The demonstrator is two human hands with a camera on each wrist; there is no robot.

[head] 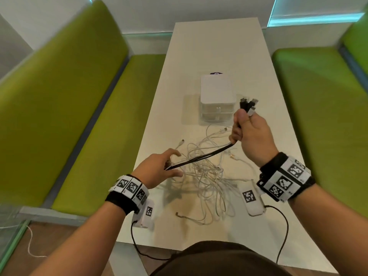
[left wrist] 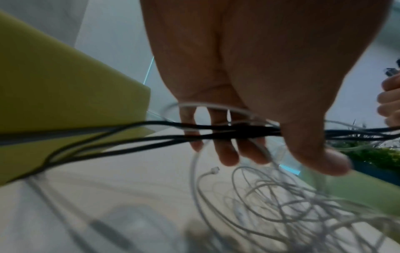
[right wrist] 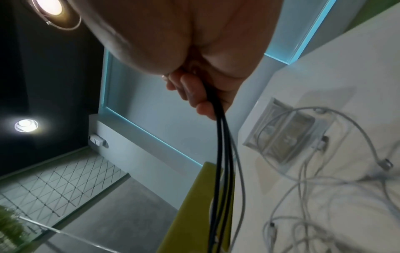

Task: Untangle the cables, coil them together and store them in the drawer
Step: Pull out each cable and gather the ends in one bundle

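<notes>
Right hand (head: 251, 134) fists the black cables (head: 201, 157), plug ends up, above the table (head: 219, 46). Left hand (head: 159, 168), fingers loosely curled, guides them over the white tangle (head: 209, 176); drawer box (head: 217, 98) beyond.

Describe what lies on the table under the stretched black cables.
Under the black cables, strung between the left hand and right hand, a tangle of white cables lies on the table. The tangle hides whatever is beneath it.
</notes>
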